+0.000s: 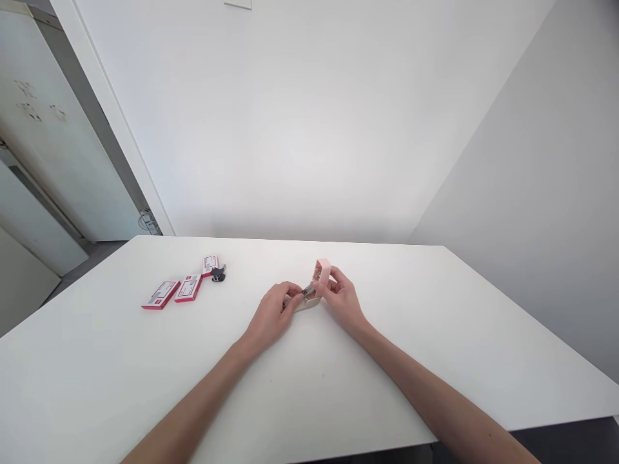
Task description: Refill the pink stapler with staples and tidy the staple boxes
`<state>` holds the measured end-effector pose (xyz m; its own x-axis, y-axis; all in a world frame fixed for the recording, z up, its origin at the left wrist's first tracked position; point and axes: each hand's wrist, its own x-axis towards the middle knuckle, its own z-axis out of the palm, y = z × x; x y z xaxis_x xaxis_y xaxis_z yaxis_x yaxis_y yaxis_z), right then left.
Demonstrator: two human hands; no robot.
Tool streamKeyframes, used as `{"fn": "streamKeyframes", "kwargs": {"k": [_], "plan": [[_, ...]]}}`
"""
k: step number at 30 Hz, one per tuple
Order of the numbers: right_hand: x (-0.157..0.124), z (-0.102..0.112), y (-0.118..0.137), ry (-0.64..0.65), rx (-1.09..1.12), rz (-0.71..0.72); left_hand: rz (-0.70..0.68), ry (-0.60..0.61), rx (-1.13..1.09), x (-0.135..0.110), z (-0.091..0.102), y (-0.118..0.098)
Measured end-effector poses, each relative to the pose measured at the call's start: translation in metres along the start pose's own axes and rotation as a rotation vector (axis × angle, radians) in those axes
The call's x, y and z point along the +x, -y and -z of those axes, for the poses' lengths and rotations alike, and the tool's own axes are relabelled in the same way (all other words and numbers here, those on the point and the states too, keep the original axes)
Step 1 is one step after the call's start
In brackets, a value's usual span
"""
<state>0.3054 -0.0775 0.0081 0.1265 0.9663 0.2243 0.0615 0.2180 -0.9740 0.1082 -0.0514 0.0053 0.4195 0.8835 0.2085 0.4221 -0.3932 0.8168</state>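
Observation:
A small pink stapler (323, 272) is opened up over the middle of the white table (232, 399), its pink top cover raised and its metal inside showing. My left hand (275, 312) is closed around the left end of the stapler's pale base, with thumb and fingertips near the metal part. On the right side, my right hand (344, 298) grips the raised cover between thumb and fingers. My fingers partly hide the stapler's inside, and I cannot tell whether staples lie in it.
To the left lie three red-and-white boxes, a near one (161, 294), a middle one (188, 288) and a far one (209, 265). Beside the far box is a small black object (218, 274), possibly binder clips. A white wall (300, 142) rises behind the table.

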Motion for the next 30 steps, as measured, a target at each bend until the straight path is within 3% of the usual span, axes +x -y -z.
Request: {"fn": "streamKeyframes", "kwargs": {"k": [9, 16, 21, 27, 30], "plan": [[0.005, 0.0, -0.001, 0.002, 0.087, -0.019, 0.028, 0.049, -0.044, 0.004, 0.008, -0.001], [0.007, 0.003, 0.001, -0.005, 0.09, -0.031, -0.186, 0.179, 0.175, 0.004, 0.042, 0.017], [0.009, 0.005, -0.005, -0.04, 0.093, -0.081, -0.16, 0.087, 0.282, 0.0, 0.064, 0.031], [0.014, 0.017, -0.009, -0.206, 0.043, -0.138, -0.124, 0.027, 0.269, -0.003, 0.064, 0.028], [0.017, 0.026, -0.009, -0.208, -0.015, -0.173, -0.131, 0.02, 0.27, -0.003, 0.063, 0.026]]}}
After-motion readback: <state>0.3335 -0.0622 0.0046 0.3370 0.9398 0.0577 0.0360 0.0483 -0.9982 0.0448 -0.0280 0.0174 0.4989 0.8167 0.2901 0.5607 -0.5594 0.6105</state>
